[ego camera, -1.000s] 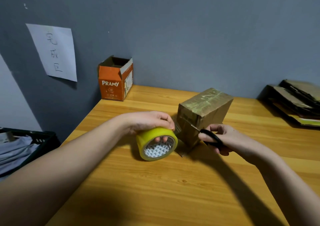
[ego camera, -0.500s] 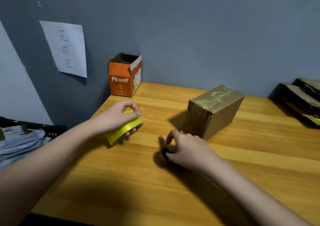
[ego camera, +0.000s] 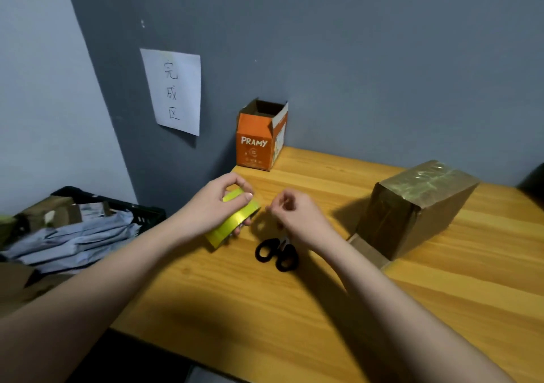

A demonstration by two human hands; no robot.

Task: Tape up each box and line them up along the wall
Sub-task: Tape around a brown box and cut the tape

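Observation:
My left hand (ego camera: 216,206) grips a yellow roll of tape (ego camera: 234,221) just above the wooden table (ego camera: 294,309), left of centre. My right hand (ego camera: 294,216) hovers beside the roll with its fingers curled and thumb near the fingertips; whether it pinches a tape end I cannot tell. Black-handled scissors (ego camera: 276,253) lie on the table under that hand. A brown box wrapped in glossy tape (ego camera: 412,206) stands to the right, one flap sticking out at its near bottom corner. An orange PRAMY box (ego camera: 259,144) with open top flaps stands against the wall.
A paper sign with handwritten characters (ego camera: 176,91) hangs on the grey wall. A black crate (ego camera: 117,206) with grey bags and cardboard pieces sits off the table's left edge. A dark object shows at the far right edge.
The scissors left my right hand and now lie on the table. My left hand carried the tape roll leftward away from the brown box. My right hand rose next to the roll.

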